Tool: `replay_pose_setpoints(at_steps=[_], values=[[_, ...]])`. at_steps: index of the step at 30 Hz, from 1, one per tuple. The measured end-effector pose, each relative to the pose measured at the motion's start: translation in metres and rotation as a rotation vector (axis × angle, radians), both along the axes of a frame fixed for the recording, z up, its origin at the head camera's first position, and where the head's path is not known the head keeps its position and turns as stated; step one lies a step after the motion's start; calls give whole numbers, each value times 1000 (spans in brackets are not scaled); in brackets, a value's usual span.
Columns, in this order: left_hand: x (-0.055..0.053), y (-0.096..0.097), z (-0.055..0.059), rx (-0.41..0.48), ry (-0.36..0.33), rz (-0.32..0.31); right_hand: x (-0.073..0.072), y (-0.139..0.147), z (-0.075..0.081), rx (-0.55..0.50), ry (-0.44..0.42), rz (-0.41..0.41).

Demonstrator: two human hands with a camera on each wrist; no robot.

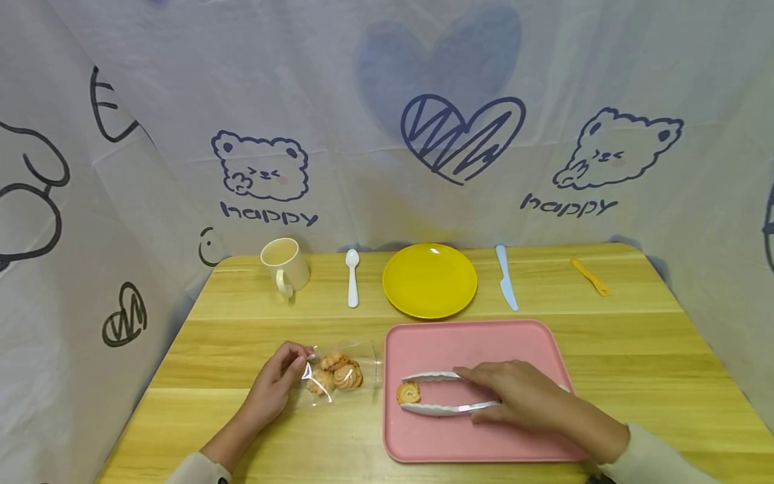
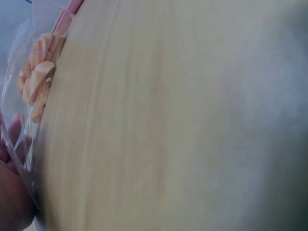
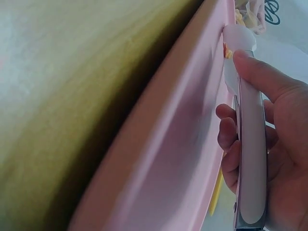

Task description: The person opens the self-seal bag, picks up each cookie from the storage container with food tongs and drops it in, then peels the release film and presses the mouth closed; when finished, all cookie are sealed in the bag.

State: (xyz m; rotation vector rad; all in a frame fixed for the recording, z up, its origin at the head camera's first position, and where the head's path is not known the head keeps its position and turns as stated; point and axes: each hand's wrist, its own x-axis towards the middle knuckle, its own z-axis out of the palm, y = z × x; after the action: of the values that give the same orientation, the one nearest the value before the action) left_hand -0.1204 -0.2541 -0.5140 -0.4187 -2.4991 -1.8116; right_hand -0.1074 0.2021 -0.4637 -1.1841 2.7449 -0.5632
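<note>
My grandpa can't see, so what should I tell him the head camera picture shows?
A person's right hand holds tongs, one swirled cookie between their tips, over a pink tray; the left hand holds a clear bag of cookies. Behind, on the wooden table: cream mug, white spoon, yellow plate, light blue knife, small orange utensil.

Left sleeve [image 1: 195, 472]: pale beige, ending behind the left hand [image 1: 270, 388]
Right sleeve [image 1: 653, 458]: matching pale beige, ending behind the right hand [image 1: 525, 398]
Dark spot [image 1: 224, 480]: at left sleeve's edge, too small to identify
</note>
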Motion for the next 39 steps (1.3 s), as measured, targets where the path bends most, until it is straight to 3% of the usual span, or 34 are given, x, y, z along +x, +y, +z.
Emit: replay_pose_setpoints(at_steps=[17, 30, 39], values=[[0, 1, 0, 2, 2, 3, -15, -13, 14, -26, -54, -26], [0, 1, 1, -3, 2, 4, -37, -54, 24, -16, -48, -35], [0, 1, 1, 4, -3, 1, -49, -82, 19, -51, -72, 2]])
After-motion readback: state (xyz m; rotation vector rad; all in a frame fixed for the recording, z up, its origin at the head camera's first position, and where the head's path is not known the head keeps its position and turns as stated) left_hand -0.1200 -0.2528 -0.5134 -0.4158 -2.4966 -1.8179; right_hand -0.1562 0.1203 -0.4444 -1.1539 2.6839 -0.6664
